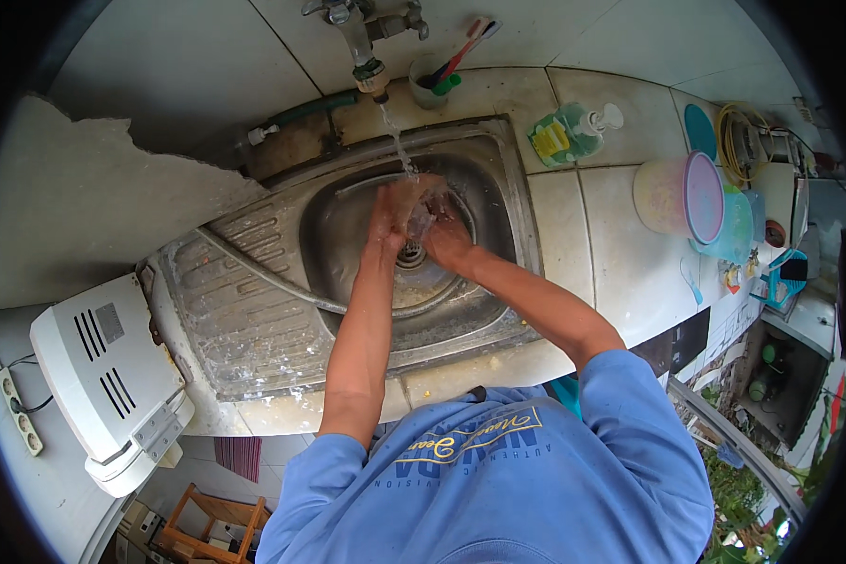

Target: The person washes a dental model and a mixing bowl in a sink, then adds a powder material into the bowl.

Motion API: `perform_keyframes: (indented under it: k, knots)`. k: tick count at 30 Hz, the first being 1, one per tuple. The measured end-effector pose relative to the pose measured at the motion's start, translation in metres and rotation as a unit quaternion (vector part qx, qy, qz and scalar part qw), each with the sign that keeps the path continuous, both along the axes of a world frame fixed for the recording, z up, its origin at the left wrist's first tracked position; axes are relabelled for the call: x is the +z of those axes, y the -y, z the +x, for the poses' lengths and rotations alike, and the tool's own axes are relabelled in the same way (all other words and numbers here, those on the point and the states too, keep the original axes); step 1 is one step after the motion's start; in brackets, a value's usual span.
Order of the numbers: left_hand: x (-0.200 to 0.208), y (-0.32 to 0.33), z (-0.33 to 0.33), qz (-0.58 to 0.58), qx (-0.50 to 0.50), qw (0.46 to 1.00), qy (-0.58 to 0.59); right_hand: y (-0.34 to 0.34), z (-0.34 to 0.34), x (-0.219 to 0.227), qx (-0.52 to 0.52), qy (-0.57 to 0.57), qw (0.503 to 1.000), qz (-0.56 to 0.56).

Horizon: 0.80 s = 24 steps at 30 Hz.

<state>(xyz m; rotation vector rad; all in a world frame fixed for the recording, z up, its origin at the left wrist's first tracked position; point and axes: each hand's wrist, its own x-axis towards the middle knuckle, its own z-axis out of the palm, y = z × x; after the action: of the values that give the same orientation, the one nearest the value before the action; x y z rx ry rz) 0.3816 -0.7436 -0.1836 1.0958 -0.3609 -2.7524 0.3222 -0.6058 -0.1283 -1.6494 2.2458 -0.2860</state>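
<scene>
Over the sink (494, 222), the left hand (383, 220) and right hand (449, 241) met under water (398, 138) from the tap (354, 42); whether either grip was open or closed, I could not tell. Soap (574, 134) stood right of the sink on the desk (618, 240).

Your shirt (526, 479) is blue with yellow and dark-blue print (468, 447). The sink (492, 202) is dull silver-grey, flecked with white; the water (399, 146) running into it is clear. Right of the sink you have a green bottle (587, 141) with a yellow label (555, 141) and a pale tub (661, 197) with a pink, lilac-rimmed lid (705, 197); left of it, a white appliance (141, 348) with black slots (91, 335).
</scene>
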Motion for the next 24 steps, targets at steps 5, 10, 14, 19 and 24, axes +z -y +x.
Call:
perform_keyframes:
  k: [5, 10, 14, 19, 24]
  knots:
    - [0.03, 0.004, -0.016, -0.273, -0.188, 0.942, -0.048, -0.039, 0.015, 0.004, -0.029, 0.097, 0.995, 0.025]
    - [0.01, 0.0, -0.013, -0.083, 0.011, 0.982, 0.166, -0.029, 0.01, -0.005, -0.048, -0.006, 0.996, -0.073]
    - [0.023, -0.009, -0.01, -0.024, -0.048, 0.988, 0.148, -0.036, 0.015, 0.021, -0.313, 0.194, 0.926, -0.079]
    - [0.011, -0.005, 0.008, -0.139, -0.08, 0.982, 0.1, -0.037, 0.018, 0.035, -0.475, 0.435, 0.74, -0.197]
    - [0.043, -0.014, 0.006, -0.138, -0.079, 0.98, 0.122, -0.024, 0.002, 0.048, -0.475, 0.414, 0.733, -0.256]
